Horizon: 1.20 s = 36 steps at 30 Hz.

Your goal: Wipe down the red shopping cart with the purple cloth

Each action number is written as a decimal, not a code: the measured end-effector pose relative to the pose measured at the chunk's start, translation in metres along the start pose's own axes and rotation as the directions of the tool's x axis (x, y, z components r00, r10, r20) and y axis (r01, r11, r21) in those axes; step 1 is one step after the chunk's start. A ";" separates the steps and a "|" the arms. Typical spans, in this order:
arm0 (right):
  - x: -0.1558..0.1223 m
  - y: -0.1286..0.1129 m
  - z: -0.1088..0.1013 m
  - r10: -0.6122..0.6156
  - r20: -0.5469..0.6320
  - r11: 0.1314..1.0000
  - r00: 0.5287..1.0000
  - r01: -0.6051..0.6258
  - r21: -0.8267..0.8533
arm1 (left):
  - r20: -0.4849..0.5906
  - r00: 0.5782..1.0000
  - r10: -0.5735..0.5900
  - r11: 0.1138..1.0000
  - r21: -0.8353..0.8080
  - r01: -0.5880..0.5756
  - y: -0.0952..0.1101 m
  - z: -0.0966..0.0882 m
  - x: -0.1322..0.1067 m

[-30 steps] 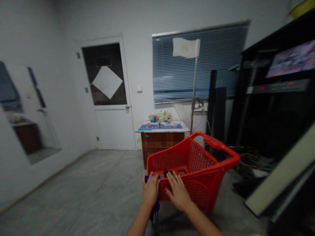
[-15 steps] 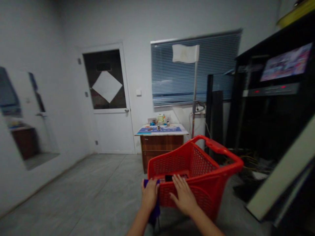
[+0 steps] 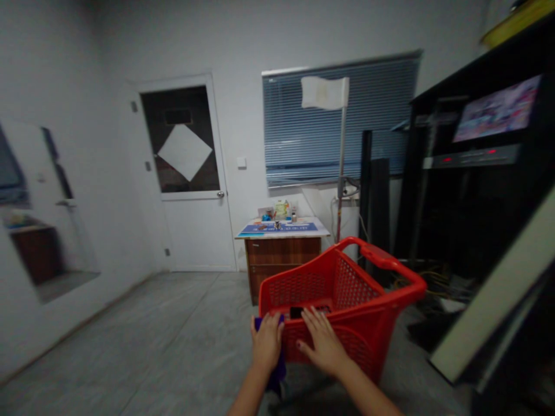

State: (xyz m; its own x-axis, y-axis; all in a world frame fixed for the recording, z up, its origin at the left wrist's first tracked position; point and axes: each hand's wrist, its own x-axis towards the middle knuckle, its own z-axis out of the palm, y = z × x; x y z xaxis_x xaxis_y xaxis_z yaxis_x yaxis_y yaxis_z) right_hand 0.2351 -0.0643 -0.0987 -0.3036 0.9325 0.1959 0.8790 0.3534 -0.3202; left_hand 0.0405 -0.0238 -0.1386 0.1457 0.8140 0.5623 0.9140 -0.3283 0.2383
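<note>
The left hand (image 3: 266,342) clenches a purple cloth (image 3: 276,370) against the near rim of a red cart (image 3: 353,289). The right hand (image 3: 324,349) rests on that rim, its fingers (image 3: 318,325) spread and released. A black object (image 3: 296,312) lies inside the cart, just beyond the hands at 12 o'clock. Farther off, a table (image 3: 281,230) stands at 12 o'clock and a door (image 3: 191,237) at 11 o'clock.

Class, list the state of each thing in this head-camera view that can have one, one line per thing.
Left hand: closed on purple fabric at the cart's rim.
Right hand: flat on the cart, fingers spread.
Red plastic shopping cart: upright, holding a black object.
Door: shut.
Venetian blind: lowered.
Display screen: lit.
</note>
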 end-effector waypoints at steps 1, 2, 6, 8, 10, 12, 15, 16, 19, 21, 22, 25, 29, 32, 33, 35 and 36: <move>0.000 0.000 -0.001 -0.004 0.003 1.000 1.000 0.004 0.003 | 0.009 1.000 -0.004 1.000 -0.004 0.004 0.004 0.001 0.001; 0.000 -0.001 -0.002 -0.004 0.007 1.000 1.000 0.004 0.004 | 0.024 1.000 0.005 1.000 -0.012 -0.005 0.008 0.001 0.003; -0.001 0.000 -0.006 -0.003 0.016 1.000 1.000 0.003 0.014 | 0.077 0.994 0.074 0.996 -0.064 -0.069 0.017 0.000 0.010; -0.002 0.000 -0.007 -0.012 0.012 1.000 1.000 0.012 0.014 | 0.076 0.995 0.059 0.996 -0.072 -0.053 0.012 -0.002 0.011; -0.002 0.001 -0.005 -0.011 0.013 1.000 1.000 0.010 0.005 | 0.063 0.998 0.015 0.998 -0.066 -0.011 0.006 -0.003 0.010; -0.001 0.001 -0.003 -0.002 0.014 1.000 1.000 0.002 -0.002 | 0.059 0.998 -0.018 0.998 -0.062 0.022 0.004 -0.004 0.009; 0.000 0.002 0.001 -0.009 -0.007 1.000 1.000 0.009 -0.003 | 0.080 0.997 0.006 0.997 -0.078 0.001 0.010 -0.001 0.008; 0.001 0.003 0.001 -0.017 -0.015 1.000 1.000 0.016 -0.002 | 0.084 0.996 0.022 0.996 -0.085 -0.015 0.012 0.000 0.008; -0.001 0.008 0.000 -0.046 -0.001 0.999 0.999 0.046 -0.013 | 0.084 0.995 0.059 0.994 -0.100 -0.050 0.015 0.002 0.009; -0.003 0.013 -0.003 -0.040 0.002 0.999 0.999 0.040 -0.037 | 0.081 0.994 0.068 0.993 -0.102 -0.060 0.013 0.001 0.009; -0.005 0.015 -0.004 -0.020 -0.016 0.998 1.000 0.019 -0.054 | 0.081 0.994 0.069 0.993 -0.100 -0.060 0.012 0.000 0.009; -0.009 0.021 -0.009 0.051 -0.084 0.994 0.995 -0.058 -0.088 | 0.075 0.996 0.053 0.995 -0.085 -0.047 0.012 -0.003 0.007; -0.013 0.019 -0.016 0.079 -0.048 0.993 0.996 -0.083 -0.078 | 0.051 0.999 0.015 0.998 -0.058 -0.012 0.027 -0.003 0.005; -0.014 0.014 -0.021 0.094 -0.029 0.994 0.995 -0.096 -0.055 | 0.049 0.996 0.081 0.996 -0.037 -0.079 0.044 -0.001 0.007; -0.014 0.013 -0.023 0.095 -0.027 0.994 0.995 -0.096 -0.048 | 0.054 0.992 0.116 0.993 -0.036 -0.114 0.048 -0.001 0.008; -0.015 0.012 -0.025 0.089 -0.027 0.995 0.996 -0.090 -0.037 | 0.072 0.984 0.161 0.986 -0.051 -0.158 0.052 -0.001 0.010; -0.016 0.012 -0.026 0.083 -0.026 0.996 0.996 -0.084 -0.032 | 0.080 0.983 0.166 0.985 -0.062 -0.161 0.052 -0.002 0.011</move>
State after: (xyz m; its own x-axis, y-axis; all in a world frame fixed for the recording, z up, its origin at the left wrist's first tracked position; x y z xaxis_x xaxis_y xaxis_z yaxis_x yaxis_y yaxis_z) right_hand 0.2600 -0.0766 -0.0814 -0.2199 0.9564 0.1923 0.9128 0.2713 -0.3054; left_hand 0.0885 -0.0326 -0.1185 0.3251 0.7837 0.5293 0.8534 -0.4843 0.1928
